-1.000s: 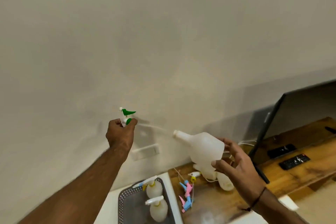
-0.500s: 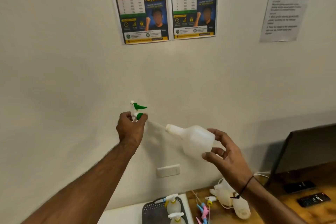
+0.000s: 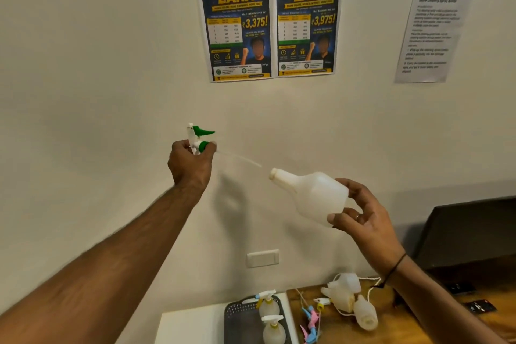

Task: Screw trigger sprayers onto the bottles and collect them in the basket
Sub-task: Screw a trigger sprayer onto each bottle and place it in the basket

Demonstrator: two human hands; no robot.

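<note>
My left hand (image 3: 191, 165) is raised in front of the wall and grips a white trigger sprayer with green trigger and collar (image 3: 200, 137); its thin dip tube slants down to the right, ending just short of the bottle mouth. My right hand (image 3: 363, 218) holds a translucent white bottle (image 3: 312, 195) by its base, neck pointing left toward the tube. Low in view, a dark mesh basket (image 3: 237, 321) holds two bottles with white-and-yellow sprayers (image 3: 269, 307). Loose bottles (image 3: 351, 301) and pink and blue sprayers (image 3: 310, 321) lie on the wooden table.
Two posters (image 3: 268, 22) and a paper sheet (image 3: 432, 33) hang on the wall, with a wall plate (image 3: 262, 258) below. A dark monitor (image 3: 469, 229) leans at right over the wooden table (image 3: 391, 327). A remote (image 3: 480, 307) lies there. The basket stands on a white surface (image 3: 192, 327).
The view has tilted upward, bringing the posters into sight. Both hands have stayed raised, and the sprayer and the bottle have drawn slightly apart so the tube tip is outside the neck.
</note>
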